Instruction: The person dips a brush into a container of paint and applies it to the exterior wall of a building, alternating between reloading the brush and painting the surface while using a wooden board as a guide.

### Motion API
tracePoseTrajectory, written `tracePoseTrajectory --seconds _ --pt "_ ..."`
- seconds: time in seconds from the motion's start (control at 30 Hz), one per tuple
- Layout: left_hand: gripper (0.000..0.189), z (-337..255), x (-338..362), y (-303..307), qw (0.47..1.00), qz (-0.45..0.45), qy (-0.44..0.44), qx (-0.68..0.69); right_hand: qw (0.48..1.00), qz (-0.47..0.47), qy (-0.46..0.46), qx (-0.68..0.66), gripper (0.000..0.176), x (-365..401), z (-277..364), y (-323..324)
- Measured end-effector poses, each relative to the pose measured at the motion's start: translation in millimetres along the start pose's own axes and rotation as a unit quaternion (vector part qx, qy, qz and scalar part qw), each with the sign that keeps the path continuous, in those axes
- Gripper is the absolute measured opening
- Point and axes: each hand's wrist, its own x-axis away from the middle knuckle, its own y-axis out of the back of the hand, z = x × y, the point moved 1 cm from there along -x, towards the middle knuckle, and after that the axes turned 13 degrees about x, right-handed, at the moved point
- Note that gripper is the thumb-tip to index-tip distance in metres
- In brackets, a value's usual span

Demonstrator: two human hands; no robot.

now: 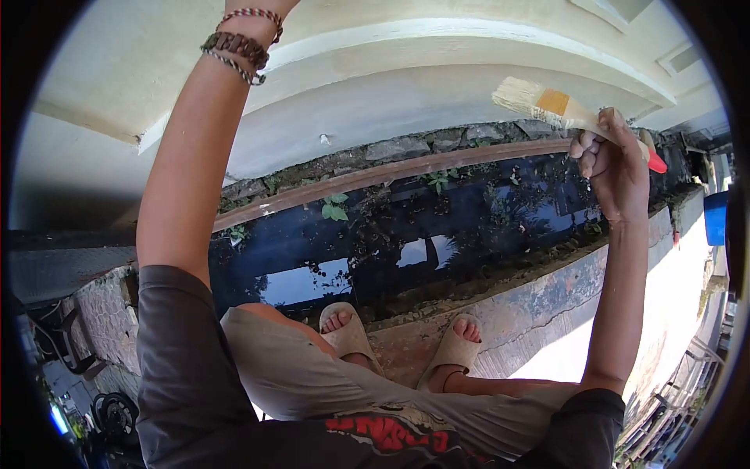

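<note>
My right hand (621, 172) is closed around the handle of a wide paintbrush (553, 103), raised in front of the pale wall. The brush's bristles are coated in cream paint and point left; the red end (656, 161) of its handle sticks out past my hand. My left arm (191, 148) reaches up against the wall (344, 117). Bracelets (241, 48) circle that wrist, and the hand itself lies beyond the top edge.
Below the wall runs a ditch of dark water (383, 227) with small plants (334, 208) and a long brown pipe or rail (414, 166). My sandalled feet (344, 332) stand on its worn concrete edge (516, 313). A blue container (716, 219) is at far right, a motorcycle wheel (117, 414) at lower left.
</note>
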Motion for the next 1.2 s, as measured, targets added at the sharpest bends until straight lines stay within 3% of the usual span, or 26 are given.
tracePoseTrajectory --seconds 0.07,0.13,0.17,0.2,0.27,0.4,0.47,0.5,0.57,0.7,0.87,0.93,1.2 --pt "0.072 0 63 26 0.966 0.029 -0.251 0.047 0.996 -0.052 -0.052 0.050 0.028 14 -35 -10" --pt "0.067 2 158 52 0.951 0.157 -0.228 0.134 0.986 -0.077 -0.086 0.119 0.031 25 -69 -23" --pt "0.053 21 199 66 0.934 0.270 -0.185 0.142 0.987 -0.095 -0.087 0.095 0.032 28 -87 -34" --pt "0.056 46 237 77 0.896 0.408 -0.115 0.131 0.987 -0.114 -0.086 0.069 0.033 33 -107 -45" --pt "0.065 102 293 96 0.829 0.560 0.002 0.006 0.982 -0.156 -0.104 -0.032 0.035 42 -154 -64" --pt "0.081 178 315 122 0.743 0.659 0.009 -0.120 0.924 -0.243 -0.133 -0.264 0.038 57 -246 -122" --pt "0.090 202 322 134 0.677 0.716 0.070 -0.158 0.876 -0.280 -0.150 -0.363 0.039 54 -270 -155" --pt "0.090 212 325 136 0.664 0.727 0.057 -0.166 0.862 -0.274 -0.147 -0.400 0.036 50 -276 -169" --pt "0.094 221 332 136 0.646 0.736 0.151 -0.133 0.842 -0.263 -0.097 -0.461 0.034 36 -284 -194" --pt "0.088 216 330 130 0.648 0.727 0.201 -0.108 0.791 -0.253 -0.021 -0.557 0.035 -7 -282 -221" --pt "0.082 226 338 137 0.656 0.721 0.205 -0.092 0.736 -0.243 0.030 -0.632 0.038 -41 -264 -243" --pt "0.081 230 339 136 0.655 0.721 0.210 -0.085 0.755 -0.253 0.046 -0.603 0.036 -53 -258 -247" --pt "0.084 233 341 137 0.652 0.728 0.190 -0.092 0.740 -0.233 0.065 -0.628 0.034 -75 -249 -247"
